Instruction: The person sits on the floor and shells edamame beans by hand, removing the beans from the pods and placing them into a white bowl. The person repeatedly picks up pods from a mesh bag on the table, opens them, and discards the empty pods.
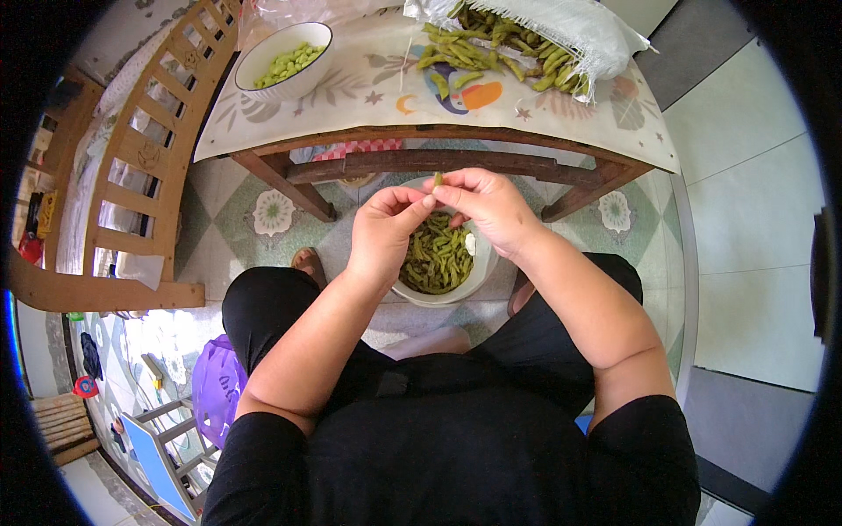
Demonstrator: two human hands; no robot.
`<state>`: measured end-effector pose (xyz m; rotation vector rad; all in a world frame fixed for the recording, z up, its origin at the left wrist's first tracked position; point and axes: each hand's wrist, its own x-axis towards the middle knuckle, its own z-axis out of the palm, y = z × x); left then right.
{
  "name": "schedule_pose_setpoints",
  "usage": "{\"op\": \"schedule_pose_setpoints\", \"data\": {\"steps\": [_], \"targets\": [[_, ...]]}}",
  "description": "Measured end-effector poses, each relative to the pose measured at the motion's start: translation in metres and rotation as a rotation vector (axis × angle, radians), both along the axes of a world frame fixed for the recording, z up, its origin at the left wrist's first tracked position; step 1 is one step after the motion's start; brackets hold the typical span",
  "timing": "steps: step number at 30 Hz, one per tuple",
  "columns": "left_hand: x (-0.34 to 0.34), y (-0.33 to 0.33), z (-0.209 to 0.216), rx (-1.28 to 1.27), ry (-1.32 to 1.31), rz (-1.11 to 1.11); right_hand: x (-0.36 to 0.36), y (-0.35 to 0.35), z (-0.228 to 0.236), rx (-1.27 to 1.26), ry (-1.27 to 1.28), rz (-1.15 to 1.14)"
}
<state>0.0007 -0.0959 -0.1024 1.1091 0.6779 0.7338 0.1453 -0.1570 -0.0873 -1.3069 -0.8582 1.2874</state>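
A small green soybean pod [438,178] is pinched upright between my fingertips. My right hand [494,210] grips it with thumb and forefinger. My left hand [382,230] is closed too, its thumb and fingertips pressed against the pod's lower end, which the fingers partly hide. Both hands meet above a white bucket [478,279] between my knees, filled with green and brownish pods [434,263]. On the table beyond, a white bowl with a dark rim [254,54] holds shelled green beans [289,64]. More whole pods [500,44] spill from a white woven sack [570,26].
The wooden table [289,140] wears a printed cloth [368,96]; its crossbar [438,164] runs just past my hands. A slatted wooden crib-like frame [145,167] stands at left. Below it are a purple bag [219,386] and a folding chair with a blue panel [158,460].
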Motion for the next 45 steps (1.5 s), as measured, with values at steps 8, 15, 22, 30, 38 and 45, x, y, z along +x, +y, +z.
{"op": "schedule_pose_setpoints", "data": {"steps": [8,15,22,30,38,45], "targets": [[-0.003,0.003,0.008,0.054,-0.096,-0.059,0.002,-0.003,0.005,-0.080,0.296,0.159],[-0.007,0.008,0.001,0.258,-0.069,-0.053,0.003,-0.005,0.009,-0.139,0.256,0.231],[-0.008,0.003,0.005,0.408,-0.051,-0.046,0.000,-0.011,0.012,-0.237,0.396,0.228],[-0.006,0.000,0.008,0.347,-0.107,-0.043,-0.004,-0.015,0.006,-0.276,0.621,0.226],[-0.009,0.010,0.013,0.257,-0.061,-0.157,-0.004,-0.014,0.009,-0.171,0.487,0.211],[-0.011,0.012,0.020,0.765,0.175,-0.068,-0.009,-0.012,0.013,-0.080,-0.007,0.092]]}}
